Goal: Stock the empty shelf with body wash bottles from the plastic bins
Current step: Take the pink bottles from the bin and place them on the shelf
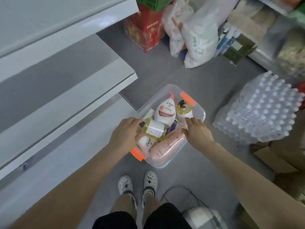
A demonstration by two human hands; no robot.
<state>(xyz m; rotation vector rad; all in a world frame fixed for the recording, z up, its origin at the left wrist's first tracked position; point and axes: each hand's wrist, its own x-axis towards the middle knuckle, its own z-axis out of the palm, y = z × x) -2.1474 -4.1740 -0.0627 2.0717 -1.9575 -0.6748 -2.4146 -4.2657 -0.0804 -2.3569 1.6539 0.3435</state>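
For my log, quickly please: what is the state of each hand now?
Left hand: grips the yellow bottle.
Right hand: open over the clear bin, holding nothing.

- "Dove", in dark script, stands on the white bottle with the pink cap (166, 111) lying in the clear bin (200, 114).
- "Dove" stands again on the second white bottle (146, 143) at the bin's near end.
- Small print on the yellow bottle (155, 129): too blurred to read.
- Pale marks on the red carton (148, 30) and green print on the white bags (198, 43): unreadable.
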